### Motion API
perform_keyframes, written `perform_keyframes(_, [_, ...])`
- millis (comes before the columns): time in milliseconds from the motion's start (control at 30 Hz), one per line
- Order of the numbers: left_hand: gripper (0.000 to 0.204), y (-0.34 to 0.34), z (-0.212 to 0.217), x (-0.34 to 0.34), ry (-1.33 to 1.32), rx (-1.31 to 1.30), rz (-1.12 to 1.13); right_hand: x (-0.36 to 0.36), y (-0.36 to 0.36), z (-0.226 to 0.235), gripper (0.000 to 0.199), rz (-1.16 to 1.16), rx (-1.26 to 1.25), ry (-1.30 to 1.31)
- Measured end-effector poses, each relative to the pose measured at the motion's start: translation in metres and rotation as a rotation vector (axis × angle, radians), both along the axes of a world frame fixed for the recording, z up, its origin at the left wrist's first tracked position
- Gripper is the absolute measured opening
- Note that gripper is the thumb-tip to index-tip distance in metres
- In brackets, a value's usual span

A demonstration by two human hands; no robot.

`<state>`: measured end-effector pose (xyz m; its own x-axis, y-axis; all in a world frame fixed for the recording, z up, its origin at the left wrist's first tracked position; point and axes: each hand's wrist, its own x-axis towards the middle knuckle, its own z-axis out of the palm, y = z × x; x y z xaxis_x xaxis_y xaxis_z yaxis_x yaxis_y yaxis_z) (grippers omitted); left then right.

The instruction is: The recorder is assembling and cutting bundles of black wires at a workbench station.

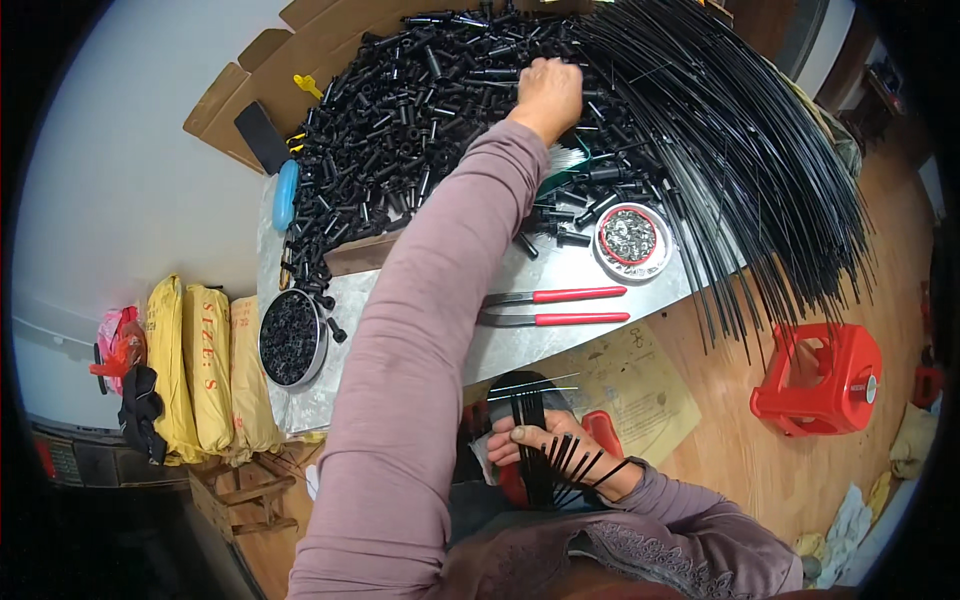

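My left arm stretches up across the table. At its end my left hand is curled like a fist over a heap of short black tubular parts. What its fingers hold, if anything, is hidden. Just below that hand lie thin whitish wires beside something green. Down at my lap my right hand is closed round a bundle of thin black rods, some fanning out past the wrist. Two thin silvery wires cross the bundle's upper end.
Red-handled pliers lie near the front edge of the metal tabletop. A white round dish and a bowl of small black pieces stand there. Long black rods overhang at right. A red plastic container is on the floor.
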<state>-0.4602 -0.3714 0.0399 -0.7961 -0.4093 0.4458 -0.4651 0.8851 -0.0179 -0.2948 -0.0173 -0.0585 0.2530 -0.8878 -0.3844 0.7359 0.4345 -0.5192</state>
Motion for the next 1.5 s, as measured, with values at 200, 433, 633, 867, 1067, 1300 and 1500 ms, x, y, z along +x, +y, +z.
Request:
perform_keyframes(200, [0.021,-0.008,-0.005,0.002,0.388,0.02,0.028,-0.013,0.009,-0.007,0.031,-0.049,-0.04,-0.107])
perform_keyframes(433, [0.033,-0.033,0.054,0.143,0.84,1.056,0.105,-0.013,0.009,-0.008,0.03,0.0,-0.078,-0.063])
perform_keyframes(633, [0.034,-0.026,0.001,0.234,0.412,0.374,0.306,-0.006,0.005,-0.002,0.029,0.034,-0.068,-0.065])
perform_keyframes(867, [0.017,-0.013,-0.016,0.209,-0.055,-0.031,0.453,0.015,0.002,0.001,0.025,0.068,-0.097,-0.042])
perform_keyframes(1067, [0.029,0.001,0.0,0.219,0.422,0.069,0.39,0.028,0.006,0.019,0.026,0.066,-0.091,0.046])
perform_keyframes(1300, [0.025,0.121,0.028,0.305,0.58,1.303,0.006,0.042,0.022,0.026,0.034,0.058,-0.108,0.056])
perform_keyframes(1500, [0.033,0.261,-0.005,0.403,0.899,1.667,0.287,0.072,0.025,0.036,0.032,0.138,-0.065,0.08])
